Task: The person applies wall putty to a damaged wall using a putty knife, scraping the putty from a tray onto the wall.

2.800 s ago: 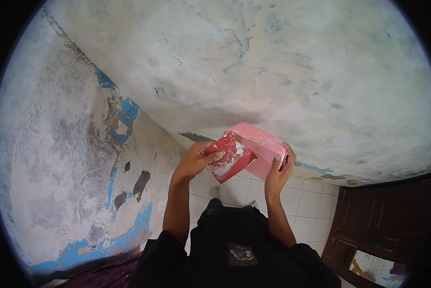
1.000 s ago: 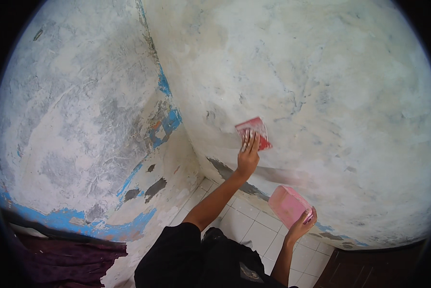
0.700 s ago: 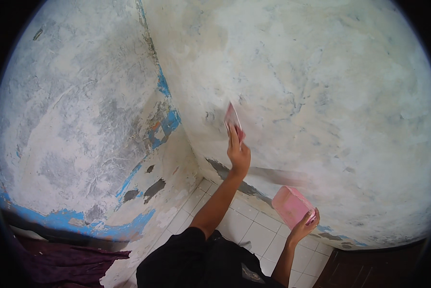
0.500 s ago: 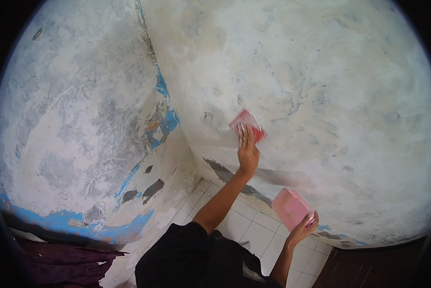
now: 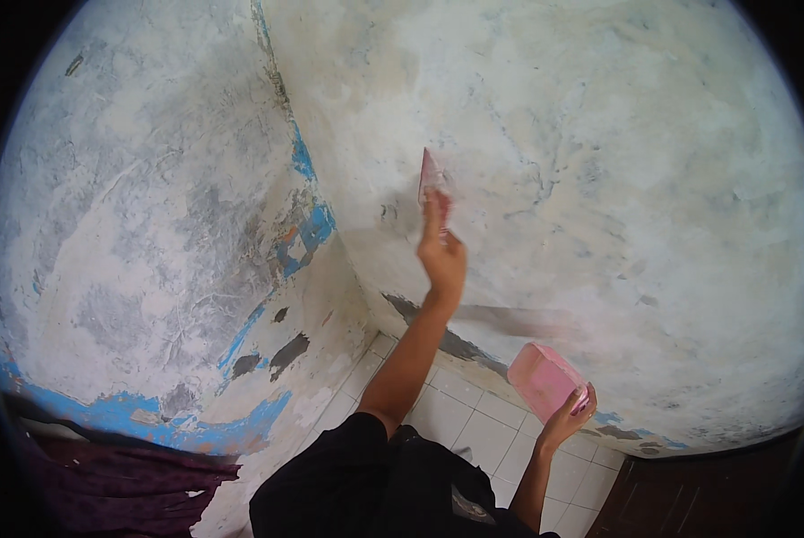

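Observation:
My left hand (image 5: 443, 255) reaches up to the wall, its fingers closed on a red putty spreader (image 5: 429, 170), a flat thin plate. The spreader is turned nearly edge-on and looks slightly blurred; whether its edge touches the wall I cannot tell. Lower down on the right, my right hand (image 5: 570, 418) grips a pink rectangular plastic tub (image 5: 550, 381) by its near end, fingers round its side. The tub tilts, and pale smears show on its inside. Patchy whitish filler covers the right wall (image 5: 617, 206) behind both hands.
On the left, another wall (image 5: 133, 269) meets it in a corner with flaking blue paint (image 5: 316, 229). White floor tiles (image 5: 438, 417) lie below. A dark purple cloth (image 5: 124, 489) hangs at lower left, and a dark brown wooden panel (image 5: 689, 493) stands at lower right.
My left hand has moved up and slightly left, and the spreader has turned from showing its broad face to nearly edge-on. The right hand with the tub has barely moved.

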The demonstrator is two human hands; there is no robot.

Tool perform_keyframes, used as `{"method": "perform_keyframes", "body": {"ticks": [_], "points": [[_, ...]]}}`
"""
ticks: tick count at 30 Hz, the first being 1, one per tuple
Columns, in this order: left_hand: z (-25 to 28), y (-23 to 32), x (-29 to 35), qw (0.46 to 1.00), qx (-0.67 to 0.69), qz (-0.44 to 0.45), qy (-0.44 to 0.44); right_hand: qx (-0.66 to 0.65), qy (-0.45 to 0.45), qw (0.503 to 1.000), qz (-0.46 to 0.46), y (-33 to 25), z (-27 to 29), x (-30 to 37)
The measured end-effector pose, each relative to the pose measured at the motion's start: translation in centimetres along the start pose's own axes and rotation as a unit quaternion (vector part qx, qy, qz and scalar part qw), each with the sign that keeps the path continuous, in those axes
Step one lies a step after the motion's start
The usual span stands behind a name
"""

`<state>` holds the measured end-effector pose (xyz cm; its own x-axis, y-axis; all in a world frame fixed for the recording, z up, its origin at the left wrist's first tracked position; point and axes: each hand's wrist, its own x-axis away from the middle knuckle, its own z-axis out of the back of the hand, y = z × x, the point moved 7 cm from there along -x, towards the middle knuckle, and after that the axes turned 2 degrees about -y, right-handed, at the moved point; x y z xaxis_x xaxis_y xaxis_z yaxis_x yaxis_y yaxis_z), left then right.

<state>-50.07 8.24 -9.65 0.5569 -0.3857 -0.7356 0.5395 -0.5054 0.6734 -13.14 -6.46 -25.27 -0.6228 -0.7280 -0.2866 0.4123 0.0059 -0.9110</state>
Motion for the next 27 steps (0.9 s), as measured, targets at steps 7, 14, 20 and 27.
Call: {"method": "perform_keyframes", "body": {"ticks": [7,14,20,27], "points": [[-3.3,-0.8,11.8,0.988,-0.035,-0.079,-0.129,0.008,0.009,1.000,-0.020,0.1,0.3,0.2],[-0.8,-6.4,3.9,0.997,0.022,0.061,0.043,0.034,0.024,0.999,-0.003,0.3,1.4,-0.2],[-3.5,-7.1,11.4,0.988,-0.089,-0.045,-0.115,0.036,0.015,0.999,0.013,-0.1,-0.5,0.1],[2.0,-7.0,11.9,0.995,0.003,0.081,-0.065,-0.014,-0.011,1.000,0.010,-1.6,-3.5,0.1]]}}
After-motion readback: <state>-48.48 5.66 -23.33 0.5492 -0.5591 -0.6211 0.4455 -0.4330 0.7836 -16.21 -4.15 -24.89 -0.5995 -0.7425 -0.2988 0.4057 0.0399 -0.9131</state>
